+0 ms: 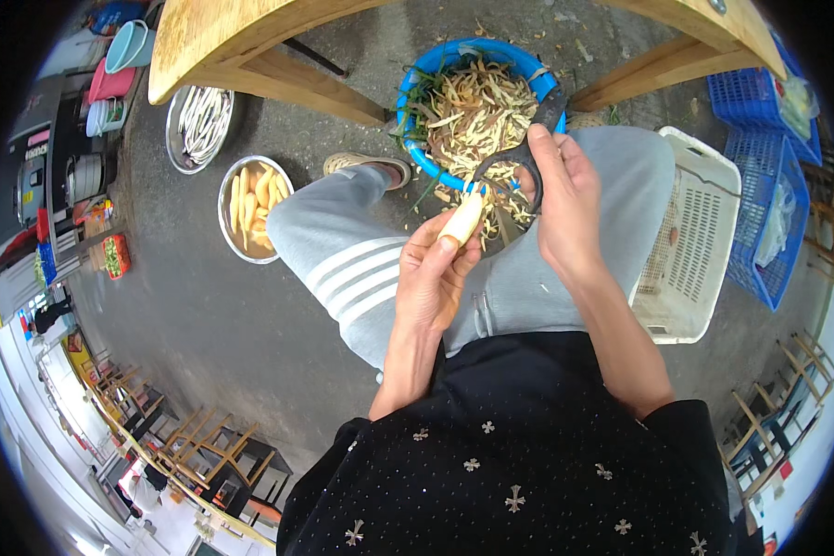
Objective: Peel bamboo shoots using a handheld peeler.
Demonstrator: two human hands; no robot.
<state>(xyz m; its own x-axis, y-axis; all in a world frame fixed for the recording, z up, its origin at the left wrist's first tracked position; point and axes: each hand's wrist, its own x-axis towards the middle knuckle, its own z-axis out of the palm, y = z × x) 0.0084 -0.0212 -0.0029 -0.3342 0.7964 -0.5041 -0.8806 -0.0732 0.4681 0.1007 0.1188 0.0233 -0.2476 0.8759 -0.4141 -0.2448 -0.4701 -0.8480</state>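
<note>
My left hand (434, 267) holds a pale peeled root vegetable (463, 221), its narrow end pointing up toward the peelings. In my right hand (570, 191) is a dark tool with a looped handle (534, 167), apparently scissors; its far part reaches over the rim of a blue plastic basin (417, 149). Pale and brown peelings (483, 115) fill that basin, with green leaves at its left side. More strips hang or lie just below the rim, beside my left hand. The exact contact between tool and vegetable cannot be told.
Peeled roots (257, 201) lie in liquid in a metal bowl (221, 208) at left. Behind it, another metal bowl (174, 149) holds long pale strips. A wooden table (215, 42) arches ahead. A white plastic crate (719, 278) and blue crates (771, 229) stand at right. Two people are far left.
</note>
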